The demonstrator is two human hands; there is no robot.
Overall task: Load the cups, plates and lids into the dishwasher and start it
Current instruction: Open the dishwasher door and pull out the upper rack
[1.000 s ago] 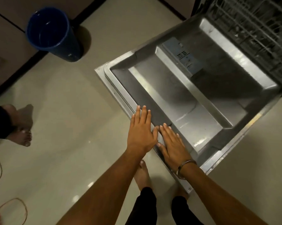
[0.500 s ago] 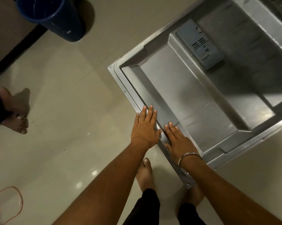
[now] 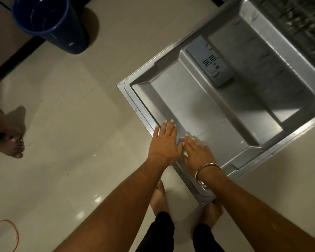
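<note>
Dishwasher door (image 3: 216, 113) down flat, rack (image 3: 302, 20) blurred at top. Left hand (image 3: 164, 142) and right hand (image 3: 198, 151) flat, fingers straight, pressing door's front edge. No cups, plates or lids visible. Risk: leaning weight strains hinges; bare feet under edge.

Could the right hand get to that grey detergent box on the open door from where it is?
Probably yes: the right hand lies flat on the door edge, and only bare metal lies between it and the detergent box.
</note>
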